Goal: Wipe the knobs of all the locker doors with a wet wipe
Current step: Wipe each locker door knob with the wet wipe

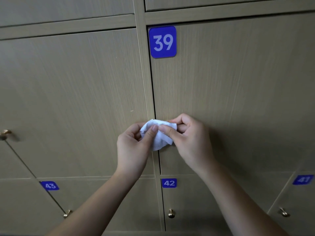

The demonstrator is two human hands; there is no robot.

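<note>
The white wet wipe (157, 134) is crumpled between both thumbs, in front of the left edge of locker door 39 (230, 74). The left hand (133, 147) and right hand (189, 138) both pinch it with closed fingers. The knob behind the fingers is hidden; below them, door 42 (190, 206) shows its brass knob (171, 213).

A crumpled white wet wipe (157, 136) is pinched between the thumbs and fingertips of both hands, bunched against the left edge of locker door 39 (230, 79). Small brass knobs show below the fingers on door 42 (171, 213), door 43 (67, 214) and door 41 (284, 212).
</note>
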